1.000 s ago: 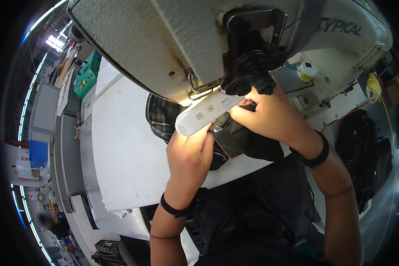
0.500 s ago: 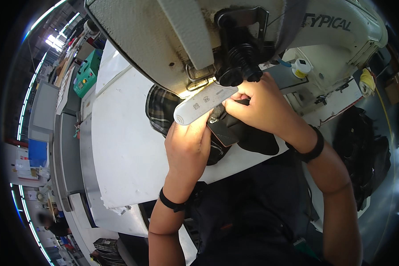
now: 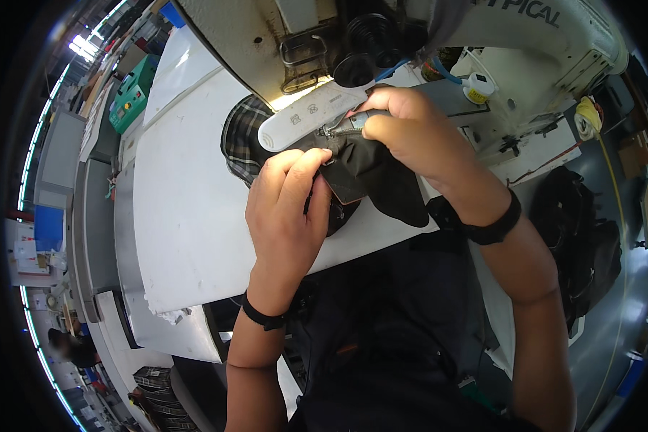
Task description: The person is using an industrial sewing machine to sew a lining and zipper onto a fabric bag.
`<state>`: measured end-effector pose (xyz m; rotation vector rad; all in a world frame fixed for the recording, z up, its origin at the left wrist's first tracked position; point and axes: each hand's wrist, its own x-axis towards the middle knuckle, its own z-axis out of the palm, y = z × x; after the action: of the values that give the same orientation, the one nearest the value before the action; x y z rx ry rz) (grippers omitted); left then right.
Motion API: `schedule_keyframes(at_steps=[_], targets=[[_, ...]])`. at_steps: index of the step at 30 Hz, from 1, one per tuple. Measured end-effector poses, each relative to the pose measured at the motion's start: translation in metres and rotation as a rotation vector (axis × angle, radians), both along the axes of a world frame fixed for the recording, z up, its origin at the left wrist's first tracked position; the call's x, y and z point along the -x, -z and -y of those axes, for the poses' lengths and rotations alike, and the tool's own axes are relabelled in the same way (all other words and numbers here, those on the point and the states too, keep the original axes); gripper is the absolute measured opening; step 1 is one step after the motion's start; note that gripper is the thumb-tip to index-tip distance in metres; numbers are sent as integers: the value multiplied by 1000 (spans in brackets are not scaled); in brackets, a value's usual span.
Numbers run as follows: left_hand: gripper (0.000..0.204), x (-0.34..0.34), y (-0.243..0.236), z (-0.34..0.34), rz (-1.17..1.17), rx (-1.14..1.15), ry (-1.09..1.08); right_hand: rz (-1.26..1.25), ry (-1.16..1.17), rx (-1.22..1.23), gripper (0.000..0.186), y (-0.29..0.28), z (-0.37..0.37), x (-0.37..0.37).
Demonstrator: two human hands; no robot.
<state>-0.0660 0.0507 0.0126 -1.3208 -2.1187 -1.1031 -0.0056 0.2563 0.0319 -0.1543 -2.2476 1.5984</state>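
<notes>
A black fabric bag piece (image 3: 378, 183) with a metal zipper and a plaid lining (image 3: 248, 137) lies under the head of a sewing machine (image 3: 540, 43). My left hand (image 3: 284, 205) is closed at the near left of the piece, its fingertips pinching the black fabric beside the zipper. Higher up and to the right, my right hand (image 3: 417, 133) grips the black fabric between thumb and fingers, next to the zipper (image 3: 345, 131). A pale lamp bar (image 3: 306, 115) crosses above the work and hides the needle area and part of the fabric.
The white worktable (image 3: 183, 216) extends left of the work. A small white bottle with a yellow label (image 3: 478, 88) stands by the machine's base. To the left is a green box (image 3: 133, 93). Dark bags (image 3: 579, 241) lie at the right; a person (image 3: 75, 349) is far left.
My left hand has come back from under the lamp bar, its fingers now bent at the fabric. The zipper beside my right hand shows more. The whole view has shifted a little.
</notes>
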Motion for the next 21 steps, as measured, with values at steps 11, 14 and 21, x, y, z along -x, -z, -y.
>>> schedule_keyframes(at_steps=[11, 14, 21], targets=[[33, 7, 7, -7, -191, -22, -16, 163, -24, 159, 23, -9, 4, 4], [35, 10, 10, -7, -248, -13, -12, -64, -79, 375, 23, -2, 4, 4], [36, 9, 23, -9, -212, -57, 17, -281, 234, -490, 11, 32, -4, -11]])
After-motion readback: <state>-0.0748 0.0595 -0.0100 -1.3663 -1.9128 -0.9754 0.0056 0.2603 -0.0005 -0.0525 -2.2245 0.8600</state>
